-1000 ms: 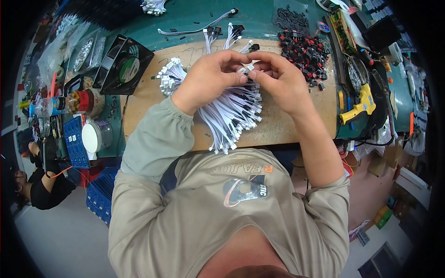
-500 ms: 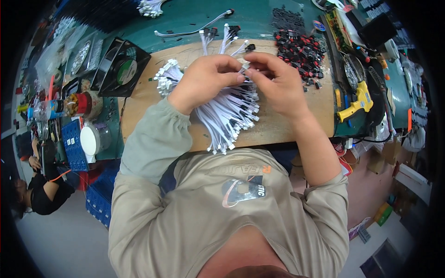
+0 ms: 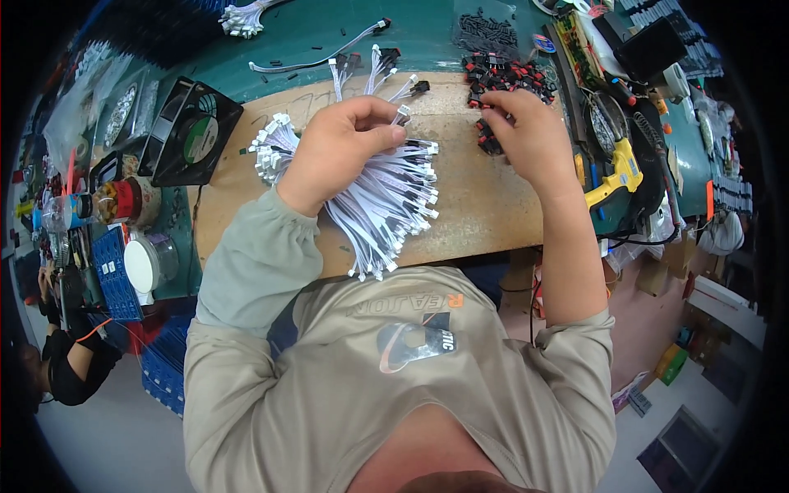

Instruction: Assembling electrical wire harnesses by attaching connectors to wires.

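Note:
My left hand (image 3: 343,148) pinches a white cable (image 3: 401,114) by its end, with the white plug sticking up past the thumb and forefinger. Beneath that hand a fanned bundle of white cables (image 3: 374,209) with white plugs spreads over the wooden board. More white plug ends (image 3: 275,148) show to the left of the wrist. Over at the right, my right hand (image 3: 530,135) is at the near edge of a heap of small black and red parts (image 3: 511,78). Its thumb and forefinger are apart, touching or just above the parts.
Several cables with black ends (image 3: 380,70) lie at the board's (image 3: 485,214) far edge. A black fan (image 3: 193,131) and a white-lidded jar (image 3: 144,264) stand left. A yellow glue gun (image 3: 618,174) lies right; small black pieces (image 3: 486,33) lie beyond the heap. Another person (image 3: 70,361) sits far left.
My right hand has left the left hand's fingertips and moved right to the black and red heap. The left hand keeps its cable, and the whole view has shifted slightly.

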`<state>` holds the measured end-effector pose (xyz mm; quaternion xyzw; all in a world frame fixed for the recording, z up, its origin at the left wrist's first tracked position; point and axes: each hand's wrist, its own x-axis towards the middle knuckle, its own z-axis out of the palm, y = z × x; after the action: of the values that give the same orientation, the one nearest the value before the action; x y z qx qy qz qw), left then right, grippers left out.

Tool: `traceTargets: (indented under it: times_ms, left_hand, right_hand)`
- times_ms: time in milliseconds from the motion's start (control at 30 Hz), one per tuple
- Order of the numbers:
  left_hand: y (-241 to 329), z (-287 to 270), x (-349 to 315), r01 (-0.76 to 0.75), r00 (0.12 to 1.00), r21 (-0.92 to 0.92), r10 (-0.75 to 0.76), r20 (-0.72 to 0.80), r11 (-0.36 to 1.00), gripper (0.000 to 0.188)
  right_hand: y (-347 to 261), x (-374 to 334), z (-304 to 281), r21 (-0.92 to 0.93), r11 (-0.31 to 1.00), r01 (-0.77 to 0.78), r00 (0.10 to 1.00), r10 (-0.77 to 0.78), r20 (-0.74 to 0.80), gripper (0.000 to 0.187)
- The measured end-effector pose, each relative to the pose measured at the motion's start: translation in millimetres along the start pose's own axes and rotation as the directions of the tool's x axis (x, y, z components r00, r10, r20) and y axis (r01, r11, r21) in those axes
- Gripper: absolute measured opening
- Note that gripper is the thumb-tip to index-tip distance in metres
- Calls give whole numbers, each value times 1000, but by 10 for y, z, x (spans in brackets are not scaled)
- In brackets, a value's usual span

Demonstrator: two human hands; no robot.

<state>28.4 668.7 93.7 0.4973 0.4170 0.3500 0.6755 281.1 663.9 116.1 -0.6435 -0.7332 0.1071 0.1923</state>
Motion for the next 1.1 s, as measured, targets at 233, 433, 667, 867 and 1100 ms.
traceTargets:
  times_ms: [233, 433, 667, 867, 1100]
  left_hand:
    - [-44, -8, 17, 0, 1000, -48, 0, -3, 999, 20]
    - [-64, -23, 22, -54, 998, -88, 56, 18, 995, 20]
    - [-111, -70, 46, -93, 996, -35, 93, 9, 995, 18]
    - [-74, -34, 22, -60, 998, -23, 60, -36, 998, 21]
    - [-50, -23, 17, 20, 1000, -77, -21, -15, 997, 19]
  right_hand:
    - [-94, -98, 51, -239, 970, -52, 990, 81, 112, 24]
    - [-113, -163, 194, -273, 960, -63, 998, 65, -1, 23]
    - [-138, -164, 286, -247, 969, 23, 1000, -19, 19, 19]
    - [-141, -182, 342, -221, 973, 64, 997, -70, -21, 18]
    - [-175, -194, 362, -248, 967, 63, 994, -83, -72, 18]
